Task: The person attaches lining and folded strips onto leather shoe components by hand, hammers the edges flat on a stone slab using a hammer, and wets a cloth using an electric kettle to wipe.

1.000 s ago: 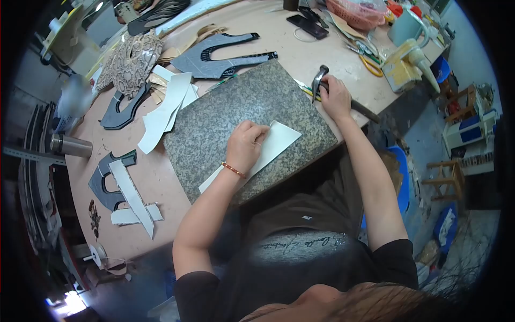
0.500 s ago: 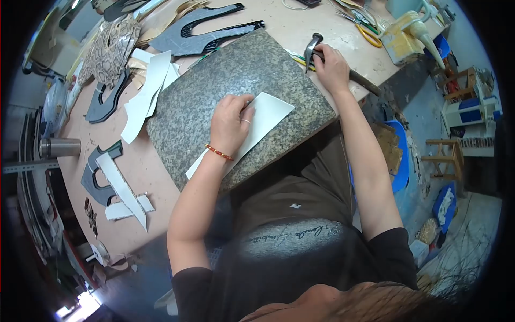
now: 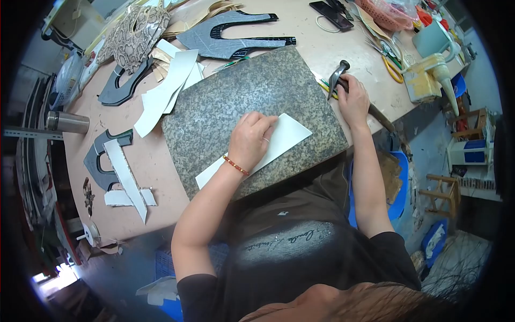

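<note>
A long white piece of sheet material [image 3: 287, 137] lies slantwise on a speckled stone slab [image 3: 214, 112]. My left hand [image 3: 250, 140], with a red bead bracelet at its wrist, rests over this piece, fingers curled and pinched at its far edge near the upper corner. Beyond the slab's right side lies a hammer [image 3: 380, 116], its metal head pointing away from me. My right hand [image 3: 354, 102] is closed around the hammer close to its head. Part of the white piece is hidden beneath my left hand and forearm.
White strips [image 3: 170, 86] overlap the slab's left edge. Grey handle-shaped parts [image 3: 214, 33] and snakeskin-patterned material [image 3: 137, 35] lie farther back. Yellow-handled scissors [image 3: 394, 70], a phone [image 3: 331, 15] and a glue-stained container [image 3: 422, 83] are at right. A metal cylinder [image 3: 67, 122] stands left.
The camera view has shifted, so the slab and table things sit farther right and lower in the picture. Both hands keep nearly the same places, left on the white piece, right on the hammer.
</note>
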Available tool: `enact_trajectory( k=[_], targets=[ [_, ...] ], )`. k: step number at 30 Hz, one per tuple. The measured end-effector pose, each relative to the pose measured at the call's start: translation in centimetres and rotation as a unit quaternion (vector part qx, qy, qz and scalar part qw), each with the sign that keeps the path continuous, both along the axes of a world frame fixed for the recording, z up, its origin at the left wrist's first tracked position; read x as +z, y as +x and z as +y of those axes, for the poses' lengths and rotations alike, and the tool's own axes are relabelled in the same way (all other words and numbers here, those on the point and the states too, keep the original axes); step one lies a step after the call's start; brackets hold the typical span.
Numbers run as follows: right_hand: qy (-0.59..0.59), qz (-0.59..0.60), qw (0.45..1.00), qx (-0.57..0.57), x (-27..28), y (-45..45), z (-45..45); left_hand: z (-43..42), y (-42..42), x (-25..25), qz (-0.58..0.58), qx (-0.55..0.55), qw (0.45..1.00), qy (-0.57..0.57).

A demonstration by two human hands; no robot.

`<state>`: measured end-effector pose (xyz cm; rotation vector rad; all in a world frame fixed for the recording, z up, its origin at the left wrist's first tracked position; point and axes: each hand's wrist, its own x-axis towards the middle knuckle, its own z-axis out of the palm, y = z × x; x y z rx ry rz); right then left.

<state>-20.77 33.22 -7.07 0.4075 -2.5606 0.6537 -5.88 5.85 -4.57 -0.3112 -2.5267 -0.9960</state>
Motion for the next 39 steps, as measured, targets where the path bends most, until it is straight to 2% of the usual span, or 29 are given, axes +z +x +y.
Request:
enact_trajectory(
  k=[3,6,9,10,12,14,16,17,19,22,25,28,31,32,35,36,39],
  targets=[
    [0.028,-0.065,0.997,-0.018,0.8,-1.1,0.1,-0.1,0.1,0.0,0.004,-0.005,1.0,-0.002],
    [-0.04,-0.121,0.991,0.043,2.4,-3.2,1.8,0.0,0.2,-0.1,0.012,-0.006,1.0,-0.023],
    [-0.058,-0.094,0.991,0.079,8.1,-0.5,0.1,0.2,0.4,0.2,-0.009,-0.001,0.999,-0.052],
    [-0.058,-0.139,0.986,0.078,10.3,0.8,-1.0,0.1,0.3,0.4,-0.002,-0.012,0.998,-0.063],
    [-0.092,-0.203,0.957,0.184,11.6,2.1,-2.1,0.0,0.2,0.5,0.011,-0.025,0.996,-0.089],
    [-0.05,-0.19,0.941,0.274,11.1,3.8,-3.9,0.2,0.2,0.8,0.02,-0.033,0.992,-0.119],
    [-0.018,-0.178,0.936,0.302,11.3,5.3,-6.2,0.4,0.2,1.1,0.026,-0.036,0.988,-0.151],
    [-0.046,-0.162,0.938,0.304,10.5,5.8,-7.0,0.5,0.1,1.2,0.027,-0.038,0.985,-0.166],
    [0.075,-0.199,0.93,0.3,9.9,5.8,-7.4,0.6,0.2,1.2,0.027,-0.046,0.979,-0.197],
    [0.097,-0.221,0.921,0.305,10.8,4.7,-7.6,0.4,0.1,1.4,0.022,-0.057,0.978,-0.2],
    [0.012,-0.199,0.928,0.315,10.2,5.5,-8.1,0.3,0.0,1.2,0.016,-0.054,0.983,-0.173],
    [0.025,-0.196,0.923,0.33,9.0,6.3,-8.1,-1.0,1.3,1.3,-0.031,-0.05,0.988,-0.145],
    [0.054,-0.216,0.916,0.334,9.4,5.5,-8.1,-2.1,3.0,1.3,-0.016,-0.065,0.985,-0.157],
    [0.09,-0.178,0.924,0.326,9.7,5.6,-8.4,-2.1,3.0,1.4,-0.021,-0.066,0.984,-0.161],
    [-0.021,-0.192,0.913,0.359,9.0,8.2,-10.0,-2.0,3.5,1.4,-0.036,-0.051,0.985,-0.163],
    [0.05,-0.197,0.912,0.356,8.8,8.7,-10.2,-2.2,3.9,1.4,-0.032,-0.041,0.985,-0.163],
    [0.058,-0.287,0.893,0.343,9.6,7.5,-10.3,-3.4,6.4,1.9,-0.059,-0.03,0.986,-0.153]
  ],
)
